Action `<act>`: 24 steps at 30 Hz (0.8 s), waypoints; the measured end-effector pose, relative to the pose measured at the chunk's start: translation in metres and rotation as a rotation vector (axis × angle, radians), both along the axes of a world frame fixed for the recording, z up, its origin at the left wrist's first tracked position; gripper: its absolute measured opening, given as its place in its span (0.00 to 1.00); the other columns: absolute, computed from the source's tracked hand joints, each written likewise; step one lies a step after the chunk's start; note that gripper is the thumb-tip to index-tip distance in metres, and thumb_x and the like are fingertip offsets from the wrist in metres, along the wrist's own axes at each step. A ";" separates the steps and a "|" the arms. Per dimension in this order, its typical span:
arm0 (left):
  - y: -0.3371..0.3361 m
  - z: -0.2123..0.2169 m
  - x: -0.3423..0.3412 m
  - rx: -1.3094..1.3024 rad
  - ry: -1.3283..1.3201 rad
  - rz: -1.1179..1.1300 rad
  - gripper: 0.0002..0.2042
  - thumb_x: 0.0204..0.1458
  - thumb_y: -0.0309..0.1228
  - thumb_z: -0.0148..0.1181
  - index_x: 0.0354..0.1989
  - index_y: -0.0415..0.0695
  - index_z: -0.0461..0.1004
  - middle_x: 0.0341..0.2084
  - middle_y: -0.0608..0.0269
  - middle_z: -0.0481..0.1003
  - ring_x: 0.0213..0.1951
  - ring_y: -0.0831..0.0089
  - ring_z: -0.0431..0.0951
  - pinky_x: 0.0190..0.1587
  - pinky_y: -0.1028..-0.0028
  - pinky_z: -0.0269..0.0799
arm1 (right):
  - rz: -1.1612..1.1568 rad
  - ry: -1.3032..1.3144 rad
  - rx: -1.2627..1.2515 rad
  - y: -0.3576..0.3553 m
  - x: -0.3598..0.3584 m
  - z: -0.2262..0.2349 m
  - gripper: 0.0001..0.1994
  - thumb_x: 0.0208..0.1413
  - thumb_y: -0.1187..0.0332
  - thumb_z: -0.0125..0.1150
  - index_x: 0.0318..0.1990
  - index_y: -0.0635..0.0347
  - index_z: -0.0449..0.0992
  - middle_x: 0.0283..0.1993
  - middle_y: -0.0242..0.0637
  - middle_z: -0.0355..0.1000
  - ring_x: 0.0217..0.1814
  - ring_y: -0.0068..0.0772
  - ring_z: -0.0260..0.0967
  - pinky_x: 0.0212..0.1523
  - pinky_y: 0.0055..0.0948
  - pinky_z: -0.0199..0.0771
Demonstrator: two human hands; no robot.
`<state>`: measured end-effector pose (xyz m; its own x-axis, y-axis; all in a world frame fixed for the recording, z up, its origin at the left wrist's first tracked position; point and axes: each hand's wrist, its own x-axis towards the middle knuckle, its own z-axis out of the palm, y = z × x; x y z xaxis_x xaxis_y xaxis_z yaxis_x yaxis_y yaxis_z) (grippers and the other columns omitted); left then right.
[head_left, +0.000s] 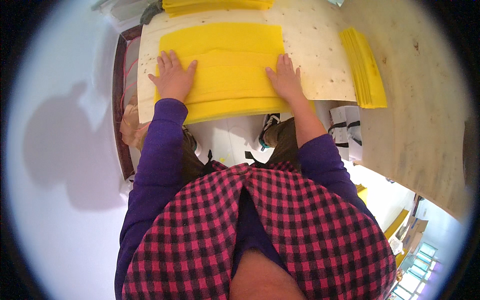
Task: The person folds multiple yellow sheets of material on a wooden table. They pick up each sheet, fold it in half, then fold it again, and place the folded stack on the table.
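both hands were flat, palms down, on a stack of yellow felt sheets (pixel 222 70) lying on a pale plywood board (pixel 320 55) that served as the tabletop. left hand (pixel 173 76) sat on the stack's left part, fingers spread and open, gripping nothing, just pressing on the top sheet. right hand (pixel 286 77) was on the right edge of the stack, fingers straight and together, also released, palm resting on the felt. the sheets were staggered, so several long edges showed as steps toward the person, and the nearest edge overhung the board's front edge slightly. a second pile of yellow sheets (pixel 365 67) lay well apart to the right, at the right side of the board next to a curved wooden surface (pixel 420 100). a third yellow pile (pixel 217 5) sat at the far edge of the board, partly cut off by the frame. person wore purple sleeves (pixel 160 150) and a pink-and-black checked vest (pixel 260 225). a dark wooden frame (pixel 119 100) stood left of the board. floor was white; shoes (pixel 267 127) visible below the board edge.
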<state>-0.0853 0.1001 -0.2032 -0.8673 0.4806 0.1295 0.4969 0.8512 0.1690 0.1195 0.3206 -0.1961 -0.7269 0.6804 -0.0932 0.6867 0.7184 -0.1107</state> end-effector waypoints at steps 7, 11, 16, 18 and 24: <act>0.000 0.003 0.002 -0.006 -0.005 0.008 0.38 0.53 0.59 0.40 0.66 0.43 0.49 0.67 0.53 0.46 0.68 0.60 0.44 0.62 0.40 0.39 | 0.028 0.353 0.102 0.037 0.005 0.021 0.28 0.60 0.49 0.43 0.60 0.60 0.62 0.66 0.46 0.53 0.70 0.44 0.45 0.67 0.41 0.46; 0.000 0.000 0.001 0.014 0.008 -0.001 0.38 0.54 0.59 0.40 0.66 0.43 0.50 0.67 0.53 0.46 0.68 0.60 0.44 0.62 0.40 0.38 | 0.284 0.379 0.058 0.045 -0.023 0.038 0.18 0.54 0.57 0.56 0.47 0.56 0.75 0.53 0.42 0.70 0.57 0.44 0.64 0.57 0.37 0.64; -0.005 -0.003 0.000 0.110 0.047 -0.035 0.37 0.54 0.57 0.42 0.65 0.43 0.52 0.66 0.51 0.48 0.68 0.57 0.44 0.61 0.38 0.38 | 0.311 0.071 -0.134 0.050 -0.051 0.052 0.15 0.48 0.59 0.62 0.41 0.58 0.77 0.40 0.40 0.75 0.43 0.43 0.71 0.45 0.37 0.71; -0.005 -0.002 -0.002 0.121 0.056 -0.036 0.36 0.54 0.57 0.43 0.65 0.44 0.53 0.66 0.51 0.48 0.68 0.56 0.44 0.61 0.37 0.37 | 0.389 -0.015 -0.158 0.054 -0.057 0.060 0.15 0.47 0.60 0.63 0.39 0.59 0.77 0.37 0.41 0.75 0.40 0.43 0.72 0.41 0.37 0.71; -0.012 0.006 -0.006 0.235 0.089 -0.049 0.34 0.53 0.52 0.47 0.65 0.46 0.52 0.66 0.51 0.48 0.68 0.56 0.42 0.61 0.37 0.31 | 0.507 -0.210 -0.282 0.059 -0.064 0.077 0.15 0.46 0.63 0.63 0.39 0.62 0.75 0.37 0.42 0.74 0.39 0.40 0.70 0.39 0.35 0.68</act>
